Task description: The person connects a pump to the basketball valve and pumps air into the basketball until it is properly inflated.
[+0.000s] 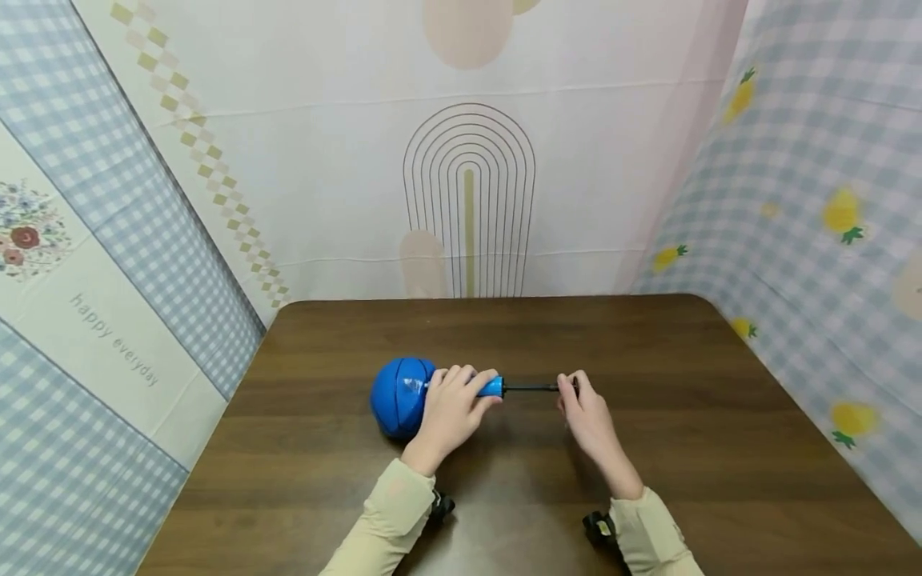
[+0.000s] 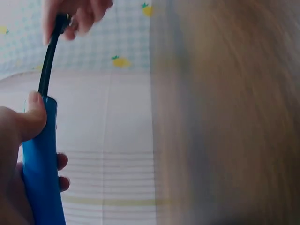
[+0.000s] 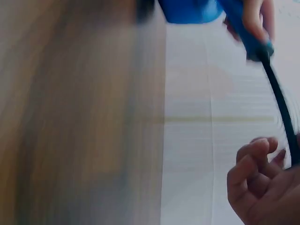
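A left hand (image 1: 450, 410) is gripping a blue pump (image 1: 492, 387) beside a blue ball (image 1: 396, 400) on the table (image 1: 288, 480) while the right hand (image 1: 587, 418) is holding its extended rod (image 1: 531, 387) by the end, apparently mid-pumping, the next push calling for steadiness.

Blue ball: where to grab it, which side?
I'd cup the blue ball by its rounded left flank, coming from the person's left. That side is exposed, while the left hand and the blue pump crowd its right. The flank is broad and curved, so a spread palm would probably hold better than a fingertip pinch.
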A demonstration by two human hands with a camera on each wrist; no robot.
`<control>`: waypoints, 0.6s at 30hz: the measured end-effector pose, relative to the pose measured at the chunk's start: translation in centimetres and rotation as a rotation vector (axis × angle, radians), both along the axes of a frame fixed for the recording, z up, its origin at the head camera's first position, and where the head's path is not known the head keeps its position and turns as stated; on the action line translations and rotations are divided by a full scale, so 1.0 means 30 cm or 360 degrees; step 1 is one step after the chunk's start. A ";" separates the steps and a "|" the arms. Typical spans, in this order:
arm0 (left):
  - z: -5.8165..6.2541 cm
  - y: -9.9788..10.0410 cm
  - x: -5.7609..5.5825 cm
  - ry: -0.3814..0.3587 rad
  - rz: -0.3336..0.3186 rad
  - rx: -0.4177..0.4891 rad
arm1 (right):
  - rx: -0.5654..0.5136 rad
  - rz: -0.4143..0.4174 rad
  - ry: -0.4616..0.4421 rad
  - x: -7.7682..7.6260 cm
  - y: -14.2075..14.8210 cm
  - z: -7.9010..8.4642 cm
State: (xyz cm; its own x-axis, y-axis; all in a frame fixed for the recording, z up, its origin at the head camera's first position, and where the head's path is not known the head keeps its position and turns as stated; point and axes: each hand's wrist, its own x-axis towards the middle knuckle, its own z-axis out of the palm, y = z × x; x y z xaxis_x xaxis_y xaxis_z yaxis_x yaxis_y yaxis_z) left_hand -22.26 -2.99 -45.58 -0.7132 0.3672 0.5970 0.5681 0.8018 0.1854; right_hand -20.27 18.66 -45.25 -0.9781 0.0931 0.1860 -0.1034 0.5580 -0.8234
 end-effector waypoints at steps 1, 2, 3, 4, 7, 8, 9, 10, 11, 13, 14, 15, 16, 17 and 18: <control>0.000 0.002 -0.004 0.0012 -0.0009 0.0012 | -0.0074 0.0046 -0.0043 -0.007 -0.017 0.000; -0.001 0.006 -0.009 0.0029 -0.0021 0.0019 | -0.0140 0.0091 -0.0082 -0.012 -0.039 -0.001; -0.002 0.009 -0.014 0.0065 -0.0034 0.0024 | -0.0202 0.0137 -0.0119 -0.015 -0.064 -0.003; -0.003 0.012 -0.018 0.0090 -0.0055 0.0030 | -0.0230 0.0177 -0.0148 -0.014 -0.089 -0.007; -0.006 0.012 -0.024 0.0099 -0.0125 0.0056 | -0.0158 0.0262 -0.0189 -0.008 -0.140 -0.016; -0.005 0.009 -0.025 0.0082 -0.0142 0.0054 | -0.0088 0.0266 -0.0175 -0.006 -0.146 -0.018; -0.002 0.007 -0.024 0.0062 -0.0163 0.0055 | -0.0021 0.0264 -0.0162 -0.002 -0.147 -0.018; 0.002 0.004 -0.024 0.0031 -0.0185 0.0059 | 0.0046 0.0256 -0.0144 0.000 -0.143 -0.015; 0.007 0.001 -0.025 0.0016 -0.0199 0.0062 | 0.0103 0.0240 -0.0116 0.001 -0.135 -0.011; 0.024 -0.005 -0.027 0.0011 -0.0220 0.0075 | 0.0194 0.0187 -0.0034 0.002 -0.115 0.004; 0.031 -0.009 -0.030 0.0033 -0.0221 0.0080 | 0.0208 0.0150 0.0013 0.004 -0.106 0.012; 0.037 -0.013 -0.032 0.0052 -0.0220 0.0094 | 0.0204 0.0112 0.0049 0.004 -0.095 0.020; 0.044 -0.019 -0.034 0.0067 -0.0208 0.0105 | 0.0192 0.0067 0.0089 0.005 -0.084 0.028; 0.050 -0.024 -0.035 0.0080 -0.0194 0.0125 | 0.0181 0.0014 0.0127 0.006 -0.072 0.035; 0.053 -0.028 -0.036 0.0089 -0.0175 0.0142 | 0.0167 -0.0045 0.0158 0.007 -0.061 0.041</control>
